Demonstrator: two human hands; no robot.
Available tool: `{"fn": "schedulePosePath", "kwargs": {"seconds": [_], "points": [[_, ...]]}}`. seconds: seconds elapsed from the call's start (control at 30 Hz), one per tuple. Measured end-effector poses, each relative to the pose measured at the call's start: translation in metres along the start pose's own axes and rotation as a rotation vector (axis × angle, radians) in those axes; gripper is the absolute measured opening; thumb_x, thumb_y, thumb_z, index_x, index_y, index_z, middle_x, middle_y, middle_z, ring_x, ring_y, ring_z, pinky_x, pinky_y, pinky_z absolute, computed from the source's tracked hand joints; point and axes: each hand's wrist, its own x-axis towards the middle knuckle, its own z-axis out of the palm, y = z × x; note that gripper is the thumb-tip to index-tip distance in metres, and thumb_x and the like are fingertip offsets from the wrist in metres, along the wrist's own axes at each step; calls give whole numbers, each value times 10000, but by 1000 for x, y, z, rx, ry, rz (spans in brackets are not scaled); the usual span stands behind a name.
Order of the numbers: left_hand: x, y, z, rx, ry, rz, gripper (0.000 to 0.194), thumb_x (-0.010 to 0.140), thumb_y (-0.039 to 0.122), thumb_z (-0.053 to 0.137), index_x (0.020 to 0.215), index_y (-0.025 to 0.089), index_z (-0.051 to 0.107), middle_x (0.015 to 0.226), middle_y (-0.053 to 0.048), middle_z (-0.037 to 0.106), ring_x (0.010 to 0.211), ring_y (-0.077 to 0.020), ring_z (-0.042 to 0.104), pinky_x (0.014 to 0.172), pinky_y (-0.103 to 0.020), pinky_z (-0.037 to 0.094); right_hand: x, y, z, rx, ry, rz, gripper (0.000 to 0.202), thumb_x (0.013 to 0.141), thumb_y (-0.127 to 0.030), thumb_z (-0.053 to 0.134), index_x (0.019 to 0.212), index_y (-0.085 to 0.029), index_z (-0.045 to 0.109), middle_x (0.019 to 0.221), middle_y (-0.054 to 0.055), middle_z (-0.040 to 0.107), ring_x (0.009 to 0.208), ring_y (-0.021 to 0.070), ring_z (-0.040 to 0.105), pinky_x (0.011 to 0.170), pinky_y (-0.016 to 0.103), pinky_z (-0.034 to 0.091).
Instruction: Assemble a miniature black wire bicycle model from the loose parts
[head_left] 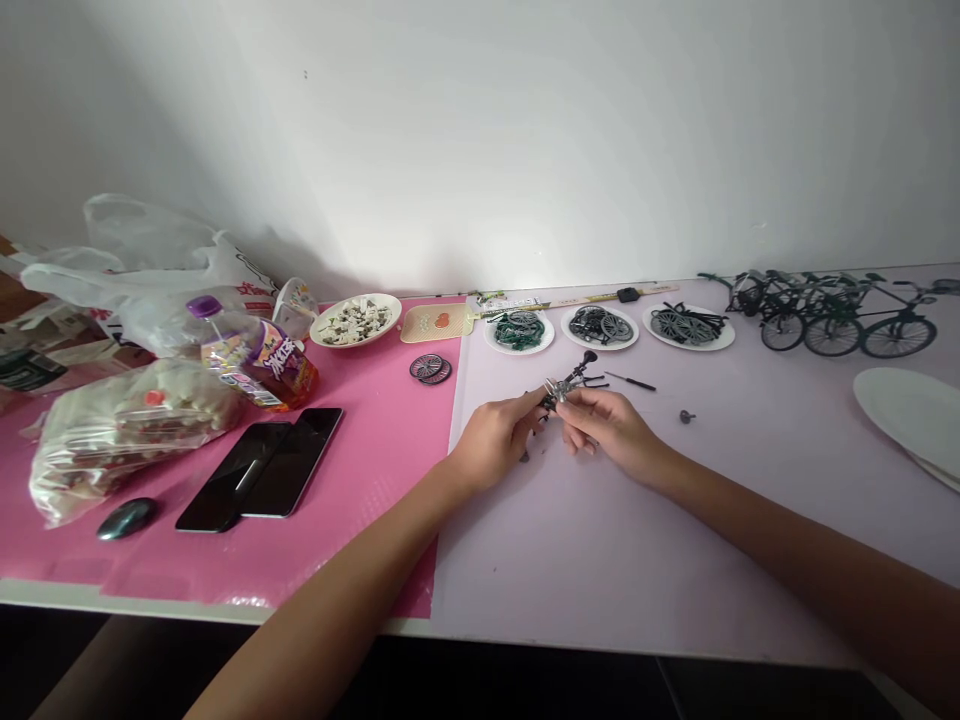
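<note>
Over the pale purple tabletop, my left hand [499,432] is closed around a partly built model bicycle frame [576,372], dark in colour with a saddle-like piece sticking up. My right hand [609,425] pinches a small silvery part [556,388] against the frame; the fingers hide much of both. Just beyond the hands lies a small screwdriver [631,382] with a black handle. A little dark round part [687,416] rests to the right of my right hand. Two spoked wheels [430,369] lie overlapped on the pink surface to the left.
White plates of model parts stand along the wall: one with green pieces [517,331], two with grey and black ones [601,327]. Several assembled model bicycles [832,318] stand at the right, near white plates [911,415]. Phones [292,465], a drink bottle [259,355] and bags [131,425] occupy the left.
</note>
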Motion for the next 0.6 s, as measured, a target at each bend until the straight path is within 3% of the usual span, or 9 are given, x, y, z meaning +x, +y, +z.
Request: {"fn": "schedulePosePath", "kwargs": {"seconds": [0.13, 0.33, 0.6], "points": [[-1, -2, 0, 14, 3, 37, 563, 1003, 83, 394, 1533, 171, 563, 1023, -72, 777, 830, -167, 777, 739, -261, 591, 0, -1, 0, 43, 4, 1, 474, 913, -649, 754, 784, -215, 615, 560, -32, 548, 564, 156, 568, 542, 287, 416], [-1, -1, 1, 39, 2, 10, 555, 1054, 145, 423, 1598, 206, 515, 829, -6, 750, 562, -109, 664, 654, -230, 558, 1, 3, -2, 109, -23, 26, 451, 900, -636, 779, 825, -219, 622, 576, -39, 553, 545, 136, 506, 511, 276, 358], [-1, -7, 1, 388, 80, 184, 493, 1129, 260, 406, 1616, 213, 465, 860, -22, 777, 620, -111, 673, 601, -196, 464, 1, 2, -2, 124, -48, 47, 526, 884, -670, 782, 743, -226, 537, 595, -41, 535, 554, 131, 505, 534, 282, 374]]}}
